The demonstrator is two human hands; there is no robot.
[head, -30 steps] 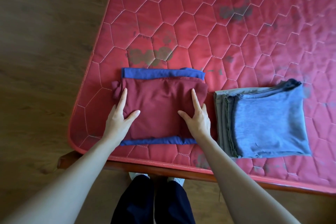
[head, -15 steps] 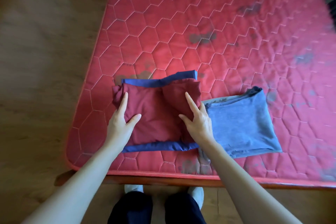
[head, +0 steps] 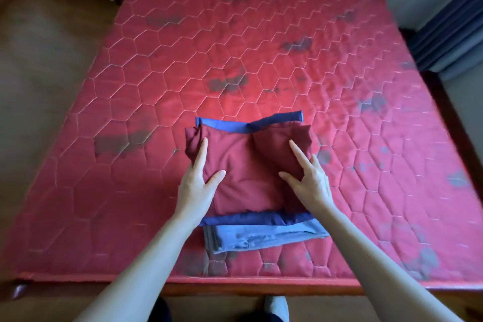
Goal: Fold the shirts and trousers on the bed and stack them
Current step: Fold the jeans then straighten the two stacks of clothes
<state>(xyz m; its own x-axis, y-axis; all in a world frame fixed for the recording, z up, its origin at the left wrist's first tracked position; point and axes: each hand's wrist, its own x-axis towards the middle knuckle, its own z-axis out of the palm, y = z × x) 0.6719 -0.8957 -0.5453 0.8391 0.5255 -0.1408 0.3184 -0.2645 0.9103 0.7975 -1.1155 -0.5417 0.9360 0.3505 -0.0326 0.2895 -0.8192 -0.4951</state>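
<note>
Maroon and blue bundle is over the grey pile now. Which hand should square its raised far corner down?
Right. The right hand has its fingers beside the puffed far-right corner of the maroon garment; the left hand sits on the flatter left edge, steadying it over the grey pile.

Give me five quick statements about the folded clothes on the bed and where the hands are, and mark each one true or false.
1. The maroon garment lies on top of the folded blue garment. True.
2. The left hand holds a hanger. False: it rests on the maroon garment.
3. The right hand touches the maroon garment's right side. True.
4. The stack sits at the far end of the red mattress. False: it is near the close edge.
5. The mattress is plain white. False: it is red and quilted.
</note>
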